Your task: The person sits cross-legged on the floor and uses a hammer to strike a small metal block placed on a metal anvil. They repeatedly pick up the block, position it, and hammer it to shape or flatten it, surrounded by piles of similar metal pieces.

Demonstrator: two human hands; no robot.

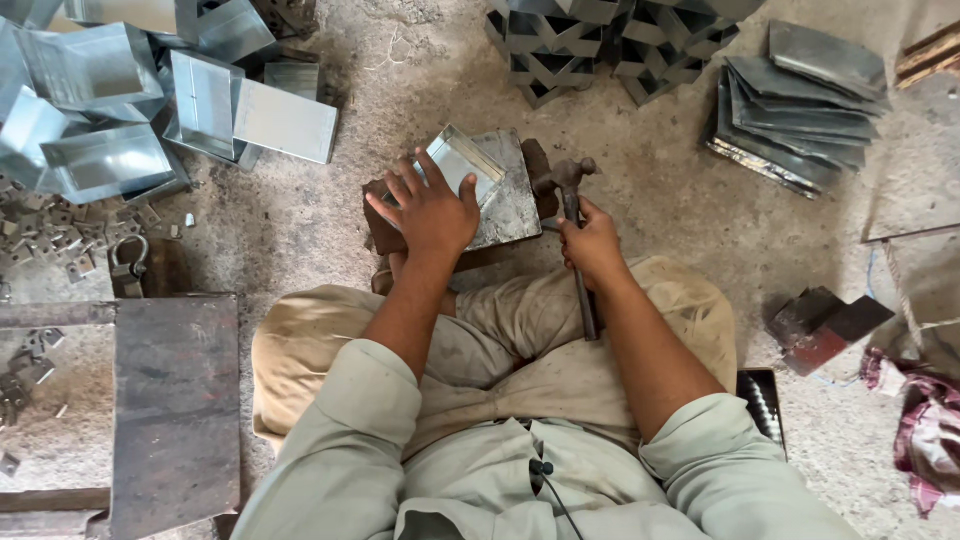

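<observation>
The left hand (pixel 432 207) lies spread, fingers apart, palm down on a small open sheet-metal box (pixel 462 163) that sits tilted on a flat steel block (pixel 512 205) in front of the person's knees. The box shows just beyond and to the right of the fingers, its near-left part hidden under the palm. The right hand (pixel 592 243) is closed in a fist around the handle of a hammer (pixel 571 200), whose head hangs just right of the block, near the box but not touching it. Far left lies a heap of finished metal boxes (pixel 150 100); far right, a stack of flat sheets (pixel 800 100). A dark metal slab (pixel 175 400) rests near left.
</observation>
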